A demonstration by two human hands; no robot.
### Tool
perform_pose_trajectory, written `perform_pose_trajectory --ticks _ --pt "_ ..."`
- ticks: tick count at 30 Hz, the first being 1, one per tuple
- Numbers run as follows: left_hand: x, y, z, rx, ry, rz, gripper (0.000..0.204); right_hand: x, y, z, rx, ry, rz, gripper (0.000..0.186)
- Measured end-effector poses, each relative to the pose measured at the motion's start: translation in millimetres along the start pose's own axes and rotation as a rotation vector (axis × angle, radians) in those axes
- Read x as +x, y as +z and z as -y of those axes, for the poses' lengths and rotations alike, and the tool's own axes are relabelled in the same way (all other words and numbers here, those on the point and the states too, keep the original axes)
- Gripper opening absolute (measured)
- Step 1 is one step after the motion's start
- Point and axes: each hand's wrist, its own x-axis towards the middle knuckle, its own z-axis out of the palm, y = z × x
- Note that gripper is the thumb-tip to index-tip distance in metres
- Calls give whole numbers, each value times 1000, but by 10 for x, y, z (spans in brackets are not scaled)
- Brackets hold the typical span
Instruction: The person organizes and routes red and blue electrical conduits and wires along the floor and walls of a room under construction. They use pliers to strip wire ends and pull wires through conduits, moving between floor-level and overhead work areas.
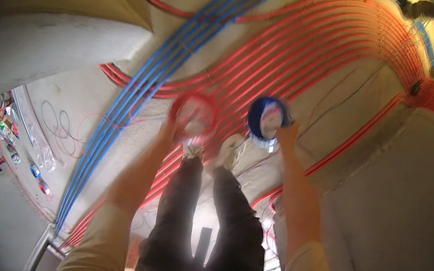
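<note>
My left hand [170, 128] is closed on the side of a red ring-shaped coil of wire [213, 113], which is smeared by motion. In my right hand [287, 133] is a blue coil of wire [256, 114], gripped at its right edge, with a pale, partly reddish middle. Both coils are held apart in front of me, above my shoes [231, 148]. My fingers are blurred and partly hidden behind the coils.
Red conduits [305, 32] sweep across the floor in a broad curved band. Several blue conduits [152, 72] cross them on the left. Loose thin wire [65, 126] lies further left, near another blue coil [35, 171] and a red one [45, 187]. A pale wall [65, 42] bulges in at upper left.
</note>
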Motion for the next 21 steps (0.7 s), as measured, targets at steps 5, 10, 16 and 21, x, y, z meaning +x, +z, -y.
perform_pose_trajectory --ticks 5,10,16,21 --pt "-2975 -1251 1278 724 217 -429 44 -1628 -1395 1645 -475 -332 234 47" --pt "-4778 -2358 1896 1130 354 -1007 43 -2720 -2435 2222 -612 -526 346 49" --pt "-5710 -2776 2061 914 -174 -1066 49 -3560 -3029 2775 -818 -738 388 41" --pt "-6656 -3251 3807 701 -356 -1049 56 -3969 -2991 2590 -1018 -673 362 45"
